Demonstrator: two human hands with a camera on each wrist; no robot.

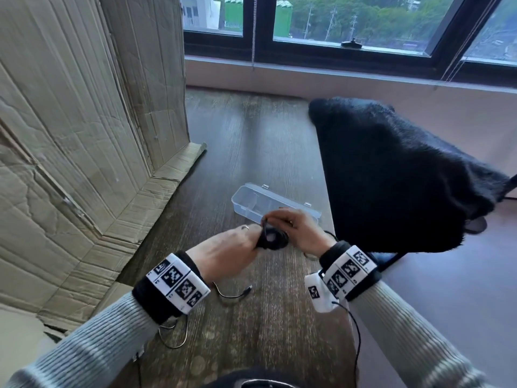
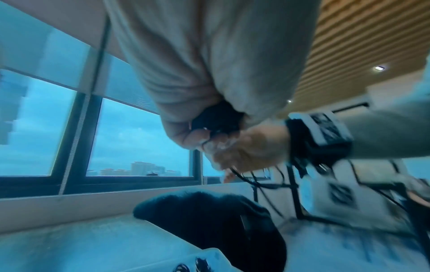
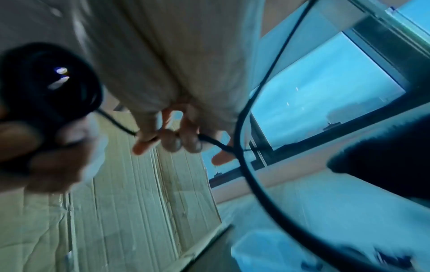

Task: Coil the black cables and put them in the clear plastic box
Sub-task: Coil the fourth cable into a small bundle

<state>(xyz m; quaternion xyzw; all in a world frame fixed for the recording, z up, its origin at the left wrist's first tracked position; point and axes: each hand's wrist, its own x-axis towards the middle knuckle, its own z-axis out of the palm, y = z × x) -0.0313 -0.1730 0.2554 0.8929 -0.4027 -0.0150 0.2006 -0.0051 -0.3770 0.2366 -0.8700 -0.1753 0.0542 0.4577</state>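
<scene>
Both hands (image 1: 229, 247) (image 1: 303, 233) grip the coiled cable (image 1: 272, 238).

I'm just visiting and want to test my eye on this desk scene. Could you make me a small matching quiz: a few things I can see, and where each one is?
Things:
1. coil
2. clear box
3. cardboard
4. black fabric

Places:
A. standing along the left side of the table
B. draped at the table's right edge
C. held between the left hand and right hand
D. open on the table just beyond the hands

Pairs: 1-C, 2-D, 3-A, 4-B
</scene>
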